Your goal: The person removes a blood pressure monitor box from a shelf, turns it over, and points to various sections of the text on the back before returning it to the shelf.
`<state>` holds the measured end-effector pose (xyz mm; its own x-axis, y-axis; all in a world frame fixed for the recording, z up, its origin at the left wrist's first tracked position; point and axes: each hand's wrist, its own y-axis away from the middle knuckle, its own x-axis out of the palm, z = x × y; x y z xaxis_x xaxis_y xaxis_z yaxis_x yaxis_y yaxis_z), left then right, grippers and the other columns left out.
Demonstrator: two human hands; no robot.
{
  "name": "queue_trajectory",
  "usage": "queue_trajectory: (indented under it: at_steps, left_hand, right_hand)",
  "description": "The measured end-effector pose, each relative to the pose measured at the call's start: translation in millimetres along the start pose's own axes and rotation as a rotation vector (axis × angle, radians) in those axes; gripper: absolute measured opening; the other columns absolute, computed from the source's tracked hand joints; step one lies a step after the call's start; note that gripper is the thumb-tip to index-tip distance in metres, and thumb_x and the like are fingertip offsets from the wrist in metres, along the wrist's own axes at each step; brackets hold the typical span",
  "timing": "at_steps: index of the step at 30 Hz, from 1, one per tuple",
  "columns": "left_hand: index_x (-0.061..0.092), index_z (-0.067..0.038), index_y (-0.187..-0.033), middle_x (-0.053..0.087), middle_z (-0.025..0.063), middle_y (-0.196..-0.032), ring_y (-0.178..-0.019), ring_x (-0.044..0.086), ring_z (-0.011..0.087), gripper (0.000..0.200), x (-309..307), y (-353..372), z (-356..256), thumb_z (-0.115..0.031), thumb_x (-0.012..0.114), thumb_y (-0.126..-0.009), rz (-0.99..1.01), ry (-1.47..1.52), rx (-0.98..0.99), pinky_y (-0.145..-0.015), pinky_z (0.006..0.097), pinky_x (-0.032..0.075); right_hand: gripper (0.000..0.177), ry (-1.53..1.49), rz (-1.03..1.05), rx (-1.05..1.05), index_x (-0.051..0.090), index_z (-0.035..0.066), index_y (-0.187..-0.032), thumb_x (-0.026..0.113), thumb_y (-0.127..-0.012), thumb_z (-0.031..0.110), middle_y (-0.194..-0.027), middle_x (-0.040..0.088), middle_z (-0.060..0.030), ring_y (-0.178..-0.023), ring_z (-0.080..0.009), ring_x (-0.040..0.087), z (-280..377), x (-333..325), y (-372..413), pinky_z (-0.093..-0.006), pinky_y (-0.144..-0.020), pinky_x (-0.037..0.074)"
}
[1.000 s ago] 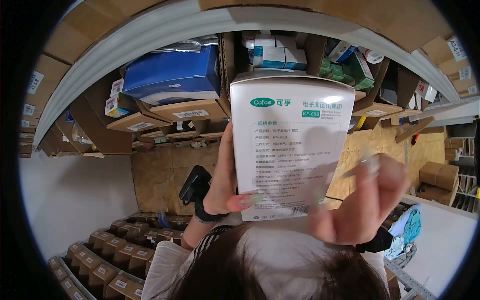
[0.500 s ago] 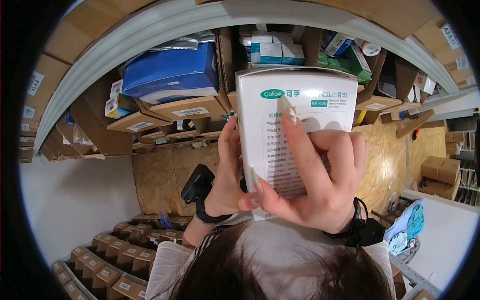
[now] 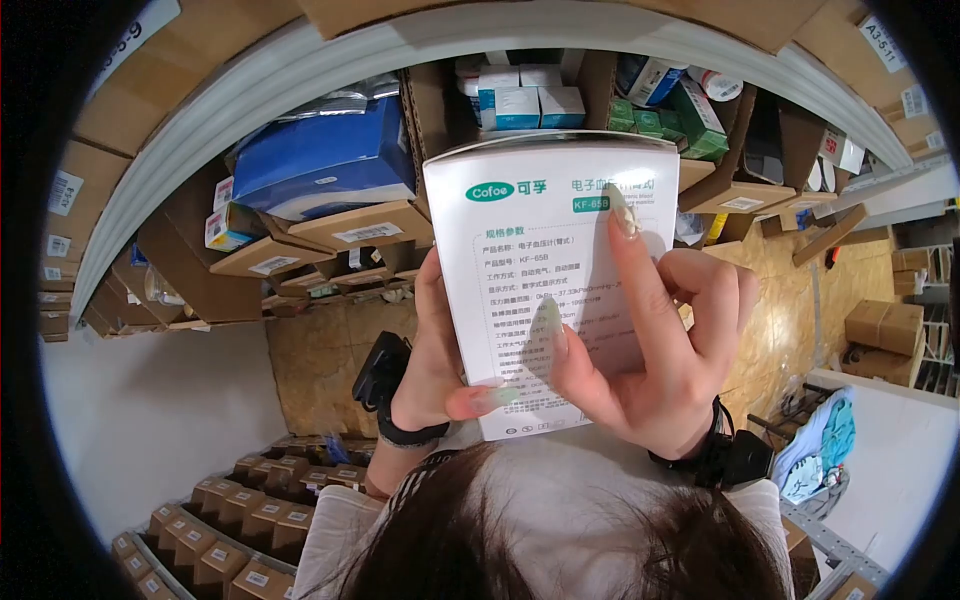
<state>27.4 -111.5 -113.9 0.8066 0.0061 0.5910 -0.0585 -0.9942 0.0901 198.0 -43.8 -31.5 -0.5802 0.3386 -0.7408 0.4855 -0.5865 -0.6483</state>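
A white Cofoe blood pressure monitor box (image 3: 530, 265) is held up in front of my chest, its printed side facing me. My left hand (image 3: 425, 365) is closed round its left edge. The thumb lies across the lower left corner, and the other fingers go behind the box, partly hidden. Over the right half of the printed side is my right hand (image 3: 665, 365), index finger stretched to the green KF-65B label and thumb spread apart over the small text. Its remaining fingers are loosely bent, with nothing between them.
Behind the box runs a shelf of open cardboard bins, with a blue box (image 3: 325, 155), small white-and-blue boxes (image 3: 517, 107) and green boxes (image 3: 700, 120). More bins (image 3: 225, 550) stand at lower left. Cartons (image 3: 885, 327) and hung clothes (image 3: 825, 440) are on the right.
The box has shifted left and tilted slightly. My left thumb has come onto its lower left corner. My right thumb has moved up and right, away from the left edge.
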Motion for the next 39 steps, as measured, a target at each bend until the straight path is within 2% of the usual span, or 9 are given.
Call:
queue_trajectory:
  at_steps: [8,11,13,14,17,28,36,39]
  left_hand:
    - [-0.01,-0.013,-0.141,0.022,0.016,-0.142,-0.13,0.03,0.0303,0.134,3.2,1.9,0.6,-0.048,0.084,-0.052,-0.034,-0.052,-0.056,-0.104,0.0447,0.031]
    - [-0.01,-0.012,-0.14,0.022,0.0164,-0.141,-0.13,0.03,0.0304,0.135,8.3,0.9,-1.6,-0.049,0.084,-0.052,-0.035,-0.049,-0.064,-0.104,0.0447,0.03]
    - [-0.011,-0.012,-0.14,0.022,0.0166,-0.141,-0.13,0.03,0.0304,0.135,10.1,0.7,-3.1,-0.049,0.084,-0.051,-0.04,-0.054,-0.064,-0.104,0.0448,0.03]
    - [-0.011,-0.011,-0.14,0.022,0.0168,-0.141,-0.13,0.03,0.0304,0.135,9.2,1.0,-2.6,-0.048,0.084,-0.052,-0.033,-0.061,-0.064,-0.104,0.045,0.031]
    - [-0.01,-0.011,-0.14,0.022,0.0172,-0.141,-0.13,0.03,0.0306,0.134,11.9,1.5,-2.3,-0.048,0.084,-0.053,-0.031,-0.069,-0.049,-0.104,0.0454,0.031]
    - [-0.01,-0.01,-0.14,0.024,0.0189,-0.14,-0.129,0.03,0.0322,0.132,8.1,2.0,1.3,-0.051,0.082,-0.055,-0.019,-0.11,0.017,-0.104,0.0448,0.03]
    - [-0.011,-0.01,-0.14,0.014,0.0176,-0.143,-0.133,0.021,0.0313,0.136,4.6,2.3,9.1,-0.055,0.082,-0.052,-0.025,-0.196,0.009,-0.107,0.0442,0.023]
    - [-0.012,-0.01,-0.14,0.015,0.0177,-0.143,-0.133,0.022,0.0314,0.138,7.0,3.0,6.3,-0.058,0.081,-0.05,-0.043,-0.209,-0.02,-0.107,0.0439,0.023]
  right_hand:
    - [0.056,-0.034,-0.003,0.044,0.06,-0.003,-0.111,0.068,-0.066,0.028,-0.086,0.047,-0.0101,-0.077,-0.0216,0.044,-2.7,0.1,7.9,-0.0313,-0.069,0.036]
    - [0.052,-0.027,-0.035,0.088,0.061,-0.004,-0.11,0.066,-0.068,0.025,-0.091,0.048,-0.0129,-0.084,-0.0245,0.046,-2.1,1.0,10.5,-0.0326,-0.074,0.039]
    - [0.049,-0.007,-0.083,0.05,0.062,-0.003,-0.108,0.065,-0.068,0.023,-0.101,0.052,-0.0179,-0.095,-0.0292,0.047,-2.8,1.8,8.0,-0.0362,-0.082,0.039]
    - [0.049,-0.007,-0.085,0.05,0.062,-0.003,-0.108,0.065,-0.068,0.023,-0.101,0.052,-0.0179,-0.095,-0.0292,0.047,-2.4,0.8,7.0,-0.0362,-0.082,0.039]
    - [0.045,-0.014,-0.047,0.067,0.062,-0.004,-0.106,0.062,-0.068,0.021,-0.119,0.051,-0.0217,-0.108,-0.0342,0.046,-0.6,-0.5,6.7,-0.0418,-0.091,0.036]
    - [0.047,-0.019,0.01,0.056,0.059,-0.004,-0.11,0.062,-0.069,0.019,-0.122,0.048,-0.025,-0.111,-0.0387,0.045,0.0,-4.6,6.5,-0.0436,-0.094,0.035]
    - [0.049,-0.091,-0.011,0.061,0.056,-0.005,-0.113,0.062,-0.069,0.015,-0.125,0.044,-0.0289,-0.115,-0.0433,0.043,-2.1,-3.7,9.7,-0.0474,-0.097,0.033]
    - [0.049,-0.13,-0.027,0.066,0.054,-0.007,-0.114,0.062,-0.069,0.013,-0.125,0.044,-0.0305,-0.117,-0.0461,0.041,-2.2,-2.7,11.7,-0.0495,-0.098,0.032]
